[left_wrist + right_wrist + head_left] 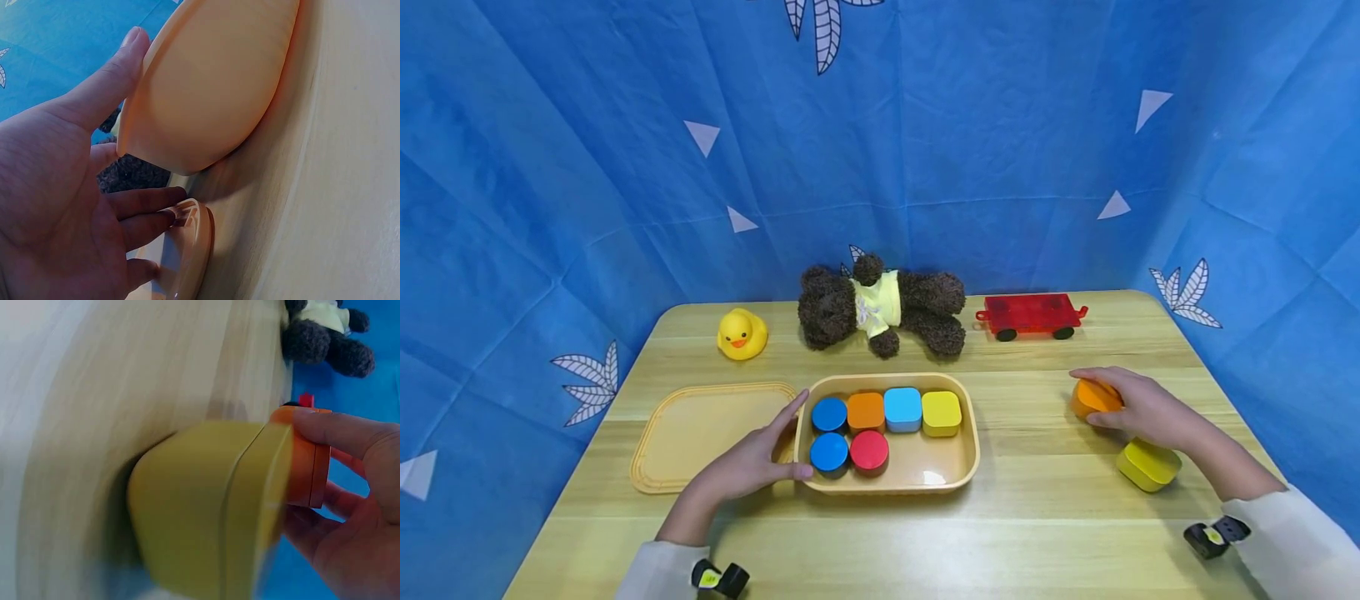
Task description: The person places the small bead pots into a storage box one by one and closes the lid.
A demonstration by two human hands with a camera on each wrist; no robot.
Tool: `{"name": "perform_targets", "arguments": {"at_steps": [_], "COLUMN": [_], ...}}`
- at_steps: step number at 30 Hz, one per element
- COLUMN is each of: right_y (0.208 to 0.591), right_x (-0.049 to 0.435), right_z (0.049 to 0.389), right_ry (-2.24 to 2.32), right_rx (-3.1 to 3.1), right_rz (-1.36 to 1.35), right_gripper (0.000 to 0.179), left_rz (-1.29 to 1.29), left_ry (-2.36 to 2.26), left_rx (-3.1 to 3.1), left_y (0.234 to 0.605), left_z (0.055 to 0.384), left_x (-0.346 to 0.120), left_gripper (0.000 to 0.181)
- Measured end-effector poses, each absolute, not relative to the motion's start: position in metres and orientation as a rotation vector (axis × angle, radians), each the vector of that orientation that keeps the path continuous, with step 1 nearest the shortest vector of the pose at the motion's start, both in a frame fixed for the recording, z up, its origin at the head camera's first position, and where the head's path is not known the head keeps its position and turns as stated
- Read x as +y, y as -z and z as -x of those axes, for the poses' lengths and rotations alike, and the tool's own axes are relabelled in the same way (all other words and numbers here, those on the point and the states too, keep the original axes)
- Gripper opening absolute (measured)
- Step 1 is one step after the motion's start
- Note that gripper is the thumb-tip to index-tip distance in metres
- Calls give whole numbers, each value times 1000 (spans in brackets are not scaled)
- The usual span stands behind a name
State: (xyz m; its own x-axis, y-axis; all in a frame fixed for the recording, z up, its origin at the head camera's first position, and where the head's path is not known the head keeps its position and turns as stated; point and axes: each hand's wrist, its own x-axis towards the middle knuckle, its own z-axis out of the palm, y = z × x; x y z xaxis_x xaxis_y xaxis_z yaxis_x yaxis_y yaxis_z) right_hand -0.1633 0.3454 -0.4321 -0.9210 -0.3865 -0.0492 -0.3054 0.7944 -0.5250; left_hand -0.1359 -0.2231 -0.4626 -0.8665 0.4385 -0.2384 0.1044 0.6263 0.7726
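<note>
My left hand [747, 457] rests at the left end of a cream plastic box [887, 487], thumb and index finger spread against its rim. In the left wrist view the thumb [125, 59] lies along the rim, while the other fingers extend beside a cream lid [199, 250]. Inside the box stand blue, orange, light blue, yellow and red blocks. On the right, my right hand [1153, 408] grips an orange block [1093, 398] between thumb and fingers. A yellow block [1148, 465] sits on the table just below that hand, large and blurred in the right wrist view.
Behind the box a dark brown teddy bear [917, 296] in a yellow shirt lies on its side. A yellow rubber duck [742, 333] stands back left, a red toy wagon [1030, 312] back right. The flat cream lid [700, 433] lies left of the box. Blue curtain surrounds the table.
</note>
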Motion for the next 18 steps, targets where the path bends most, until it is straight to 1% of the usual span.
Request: {"name": "perform_targets", "arguments": {"at_steps": [9, 14, 18], "right_y": [417, 407, 400], "right_x": [317, 297, 282], "right_z": [158, 155, 154], "right_ry": [820, 837, 837], "right_rx": [2825, 2819, 2809], "right_rz": [678, 689, 689], "right_gripper": [70, 74, 72], "left_rz": [-435, -435, -451], "left_ry": [-1126, -1136, -1135], "left_rx": [2447, 2441, 2448], "left_y": [463, 464, 464], "left_z": [136, 136, 136], "left_x": [-224, -224, -224], "left_gripper": [109, 109, 109]}}
